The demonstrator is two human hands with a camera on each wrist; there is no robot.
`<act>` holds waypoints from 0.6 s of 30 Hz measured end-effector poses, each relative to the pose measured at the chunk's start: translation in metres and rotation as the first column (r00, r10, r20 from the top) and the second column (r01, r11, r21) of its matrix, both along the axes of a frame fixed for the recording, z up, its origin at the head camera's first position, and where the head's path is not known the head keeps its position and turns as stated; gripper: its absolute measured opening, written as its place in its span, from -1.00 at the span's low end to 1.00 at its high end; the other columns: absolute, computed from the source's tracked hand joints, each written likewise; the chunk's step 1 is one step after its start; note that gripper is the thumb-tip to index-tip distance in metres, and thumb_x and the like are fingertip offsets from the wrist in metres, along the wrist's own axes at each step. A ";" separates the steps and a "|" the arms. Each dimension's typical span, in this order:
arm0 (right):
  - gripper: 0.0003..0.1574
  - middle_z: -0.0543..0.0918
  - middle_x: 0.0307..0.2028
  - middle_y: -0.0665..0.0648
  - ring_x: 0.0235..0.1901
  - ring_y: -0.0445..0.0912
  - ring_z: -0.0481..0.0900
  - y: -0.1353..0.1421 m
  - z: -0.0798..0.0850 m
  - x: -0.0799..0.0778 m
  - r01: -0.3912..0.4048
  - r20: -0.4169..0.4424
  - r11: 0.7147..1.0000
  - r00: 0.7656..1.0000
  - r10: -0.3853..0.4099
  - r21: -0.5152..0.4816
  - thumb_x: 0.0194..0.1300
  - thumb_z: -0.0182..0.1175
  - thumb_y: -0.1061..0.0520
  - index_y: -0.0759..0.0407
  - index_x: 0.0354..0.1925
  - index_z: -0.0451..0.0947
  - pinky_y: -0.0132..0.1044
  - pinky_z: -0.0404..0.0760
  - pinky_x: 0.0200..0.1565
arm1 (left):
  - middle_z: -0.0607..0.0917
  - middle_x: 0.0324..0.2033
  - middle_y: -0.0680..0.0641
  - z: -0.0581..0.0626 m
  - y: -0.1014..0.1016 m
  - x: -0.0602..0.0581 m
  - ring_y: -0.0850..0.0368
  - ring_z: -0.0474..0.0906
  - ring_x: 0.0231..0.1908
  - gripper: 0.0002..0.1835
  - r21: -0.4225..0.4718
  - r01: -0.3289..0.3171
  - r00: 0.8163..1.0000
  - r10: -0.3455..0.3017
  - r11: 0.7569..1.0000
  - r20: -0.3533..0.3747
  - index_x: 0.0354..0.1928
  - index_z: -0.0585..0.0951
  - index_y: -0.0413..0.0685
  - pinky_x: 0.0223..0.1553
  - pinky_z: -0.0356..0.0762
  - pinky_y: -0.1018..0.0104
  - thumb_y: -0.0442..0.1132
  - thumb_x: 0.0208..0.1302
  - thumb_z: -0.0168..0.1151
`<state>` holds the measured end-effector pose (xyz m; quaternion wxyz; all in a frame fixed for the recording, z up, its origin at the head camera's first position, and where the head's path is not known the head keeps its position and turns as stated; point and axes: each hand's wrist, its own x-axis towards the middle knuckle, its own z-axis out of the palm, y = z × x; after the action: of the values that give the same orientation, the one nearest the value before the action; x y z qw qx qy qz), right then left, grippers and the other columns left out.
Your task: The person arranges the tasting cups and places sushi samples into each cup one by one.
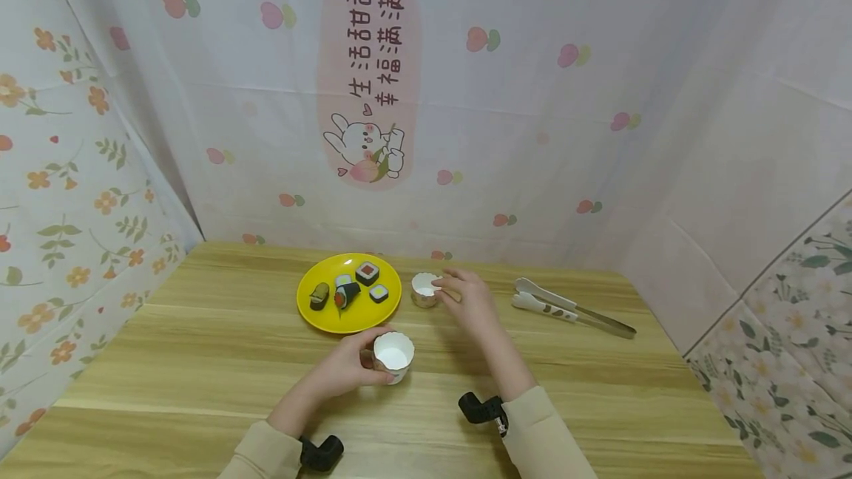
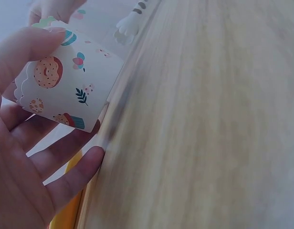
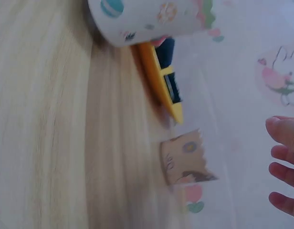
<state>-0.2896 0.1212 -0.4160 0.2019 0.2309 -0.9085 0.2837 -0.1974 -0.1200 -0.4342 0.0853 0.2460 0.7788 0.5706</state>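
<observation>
My left hand (image 1: 342, 367) grips a white paper baking cup (image 1: 394, 369) over the front of the table, thumb on one side and fingers on the other. Donut and cupcake prints cover that cup's wall in the left wrist view. Farther back stands a smaller brown paper cup (image 1: 424, 296) with a white inside and a scalloped rim. Just to its right is my right hand (image 1: 474, 307), its fingers extended towards the rim. In the right wrist view a gap shows between those fingers (image 3: 284, 175) and the brown cup (image 3: 185, 160).
A yellow plate (image 1: 369, 314) with several sushi pieces (image 1: 346, 290) lies left of the brown cup. Tongs with white paw-shaped tips (image 1: 542, 307) lie on the wooden table (image 1: 220, 331) at the right. A printed curtain (image 1: 519, 131) hangs behind the table.
</observation>
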 end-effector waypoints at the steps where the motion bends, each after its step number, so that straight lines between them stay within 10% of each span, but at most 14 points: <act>1: -0.78 0.59 0.06 0.18 0.09 0.10 0.50 -0.001 0.002 0.003 -0.011 -0.021 1.000 1.000 0.011 0.002 0.17 0.36 0.13 0.06 -0.15 0.73 0.03 0.49 0.10 | 0.56 -0.03 -0.17 0.000 0.000 0.000 -0.05 0.48 -0.14 -0.35 0.000 0.000 1.000 0.000 1.000 0.000 0.20 0.43 -0.30 -0.16 0.54 0.29 -0.40 0.02 0.44; 18: -0.66 0.59 0.05 0.11 0.08 0.05 0.52 -0.005 0.024 0.045 -0.173 -0.090 0.982 0.980 0.180 0.082 0.13 0.40 0.14 0.09 -0.07 0.68 -0.08 0.59 0.00 | 0.57 -0.04 -0.17 -0.002 0.000 -0.001 -0.03 0.49 -0.15 -0.35 0.008 0.004 1.000 -0.003 1.000 -0.013 0.20 0.42 -0.30 -0.17 0.55 0.30 -0.39 0.03 0.44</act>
<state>-0.2449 0.1158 -0.3922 0.2114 0.3313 -0.8834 0.2553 -0.1983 -0.1203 -0.4358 0.0801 0.2516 0.7767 0.5718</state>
